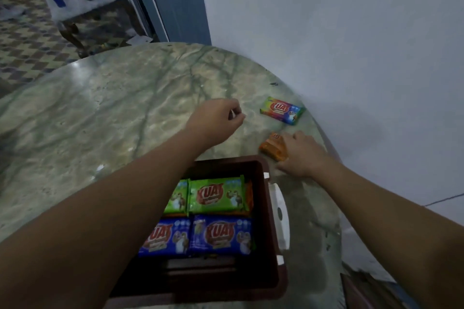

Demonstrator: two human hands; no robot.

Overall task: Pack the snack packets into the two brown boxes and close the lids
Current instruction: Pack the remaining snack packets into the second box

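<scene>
Beyond the open brown box [272,208], right hand [300,155] grips an orange packet [273,149] on the surface [113,108] — left hand [218,119] hovers loosely curled, empty.

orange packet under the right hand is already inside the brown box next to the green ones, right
Not quite. The head view shows the orange packet lying on the marble table, outside the brown box, just beyond its far right corner. The right hand does rest on it, and the green packets are inside the box.
</scene>
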